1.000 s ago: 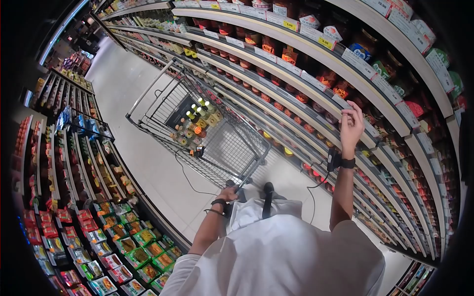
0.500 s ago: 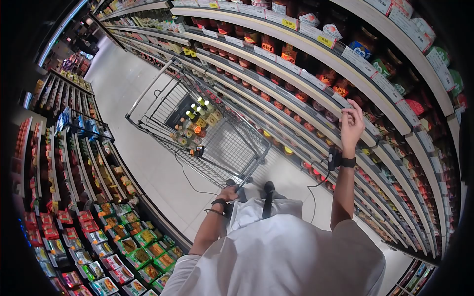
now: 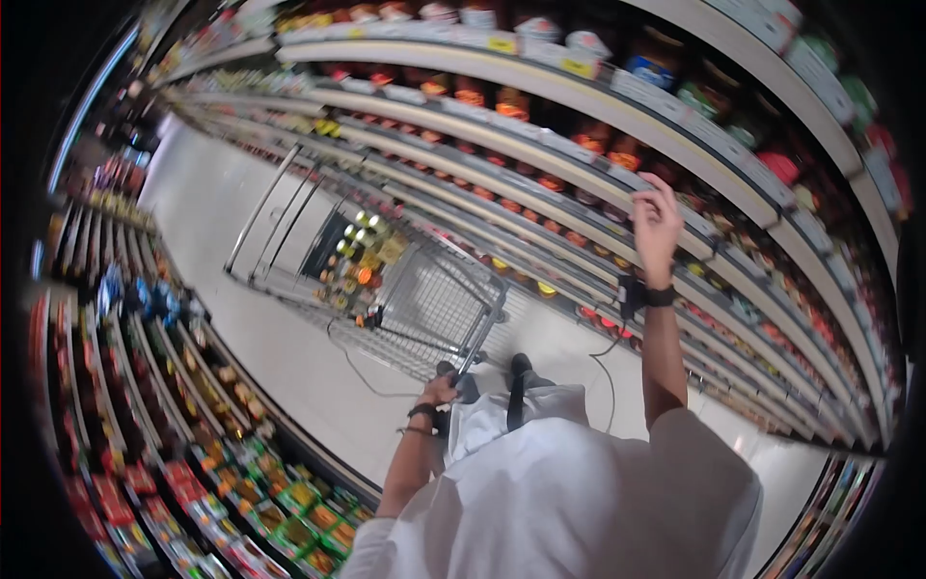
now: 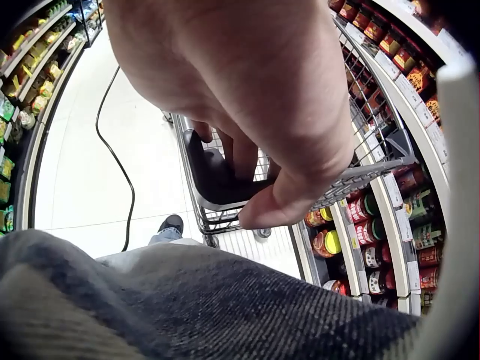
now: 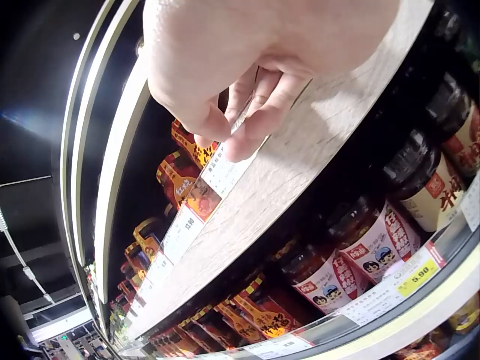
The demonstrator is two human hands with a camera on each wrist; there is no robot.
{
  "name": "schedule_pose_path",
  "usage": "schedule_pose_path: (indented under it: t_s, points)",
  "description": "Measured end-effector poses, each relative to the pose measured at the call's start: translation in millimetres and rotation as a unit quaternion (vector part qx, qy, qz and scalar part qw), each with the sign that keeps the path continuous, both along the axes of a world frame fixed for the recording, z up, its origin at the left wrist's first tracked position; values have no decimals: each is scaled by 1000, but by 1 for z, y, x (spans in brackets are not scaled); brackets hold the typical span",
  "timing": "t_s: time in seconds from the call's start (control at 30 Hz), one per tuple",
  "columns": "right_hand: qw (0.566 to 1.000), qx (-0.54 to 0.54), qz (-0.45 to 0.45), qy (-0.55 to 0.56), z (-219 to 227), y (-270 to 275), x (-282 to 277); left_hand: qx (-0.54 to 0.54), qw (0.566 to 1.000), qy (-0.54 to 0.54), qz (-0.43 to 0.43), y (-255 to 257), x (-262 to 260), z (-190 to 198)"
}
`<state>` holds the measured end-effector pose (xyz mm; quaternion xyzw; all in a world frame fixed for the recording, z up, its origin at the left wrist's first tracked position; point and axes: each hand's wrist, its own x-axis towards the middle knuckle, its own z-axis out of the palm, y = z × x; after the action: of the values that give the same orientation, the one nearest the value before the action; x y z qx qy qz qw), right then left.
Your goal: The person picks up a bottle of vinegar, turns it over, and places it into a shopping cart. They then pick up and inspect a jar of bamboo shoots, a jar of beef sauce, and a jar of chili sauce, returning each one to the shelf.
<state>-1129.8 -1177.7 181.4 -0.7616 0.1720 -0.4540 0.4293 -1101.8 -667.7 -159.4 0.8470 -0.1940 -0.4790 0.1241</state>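
Note:
My left hand (image 3: 440, 390) grips the near end of a wire shopping cart (image 3: 256, 224). In the left wrist view its fingers curl over the cart's black plastic corner (image 4: 212, 180), the thumb on the near side. Several bottles with pale caps (image 3: 359, 236) and some jars stand inside the cart. Raised at the shelves on the right, my right hand (image 3: 657, 230) has loosely bent fingers and no item in it. In the right wrist view its fingertips overlap a shelf-edge price label (image 5: 219, 171), close by jars with orange-red labels (image 5: 178, 176).
Long shelves of jars (image 3: 502, 101) line the right side. On the left, a rack carries packaged foods (image 3: 299, 497). Between them runs a pale tiled floor (image 3: 207, 193). A thin cable (image 4: 112, 150) trails over it. Jars with pink-and-white labels (image 5: 382, 244) sit on another shelf.
The head view has turned and blurred, so the cart and shelves sit farther left in it. Both hands keep much the same pose, left at the cart, right by the shelf.

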Motion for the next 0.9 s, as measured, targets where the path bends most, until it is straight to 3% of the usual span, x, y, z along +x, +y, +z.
schedule_pose_path:
  t_s: [0.17, 0.37, 0.57, 0.67, 0.9]
  points:
    - [1000, -25, -16, 4, -3, -6, 1, -35, 999, 24, 22, -1, -1, 21]
    - [1000, -3, -6, -15, -2, -2, 0, -50, 998, 24, 36, 7, 1, 3]
    - [1000, -19, -14, -4, -5, -3, -1, -39, 998, 5, 43, -4, -2, 32]
    - [1000, -22, -18, 2, -3, -2, -1, -77, 996, 18, 43, 10, 1, -5]
    - [996, -50, -71, 11, 17, 8, 4, -68, 997, 0, 42, 10, -2, -6]
